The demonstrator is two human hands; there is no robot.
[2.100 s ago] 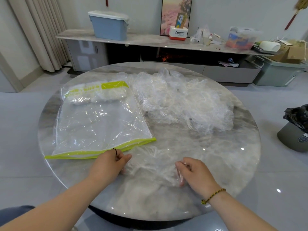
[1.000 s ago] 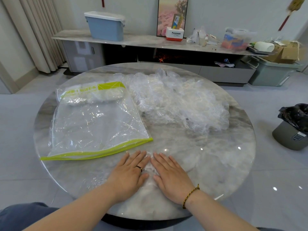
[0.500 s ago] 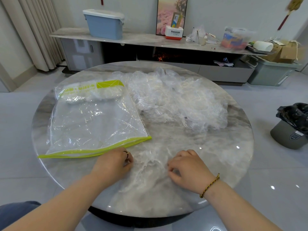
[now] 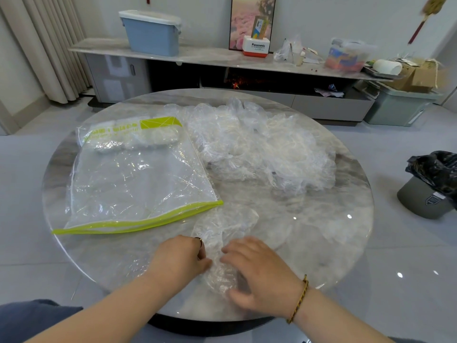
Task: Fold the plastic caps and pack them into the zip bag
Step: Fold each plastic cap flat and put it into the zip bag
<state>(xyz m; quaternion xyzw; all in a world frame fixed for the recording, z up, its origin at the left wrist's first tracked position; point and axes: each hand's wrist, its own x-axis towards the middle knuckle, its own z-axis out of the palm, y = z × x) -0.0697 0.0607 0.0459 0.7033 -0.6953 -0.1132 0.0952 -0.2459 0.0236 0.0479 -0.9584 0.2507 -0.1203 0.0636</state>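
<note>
One clear plastic cap [image 4: 222, 243] lies bunched into a narrow strip near the front edge of the round marble table [image 4: 321, 231]. My left hand [image 4: 180, 258] grips its left side with curled fingers. My right hand [image 4: 257, 271] holds its right side, fingers bent over the plastic and a little blurred. A clear zip bag [image 4: 138, 184] with a lime-green zip edge lies flat on the left; several folded caps [image 4: 138, 139] sit at its far end. A loose heap of plastic caps [image 4: 259, 149] covers the table's far right.
A dark bin [image 4: 430, 189] lined with a black bag stands on the floor at the right. Behind the table runs a low cabinet [image 4: 197, 58] carrying a blue box, a framed picture and clutter. Curtains hang at the far left.
My hands pressed flat side by side on the cap, then drew apart, and have come together again, gathering the cap into a narrow strip between them.
</note>
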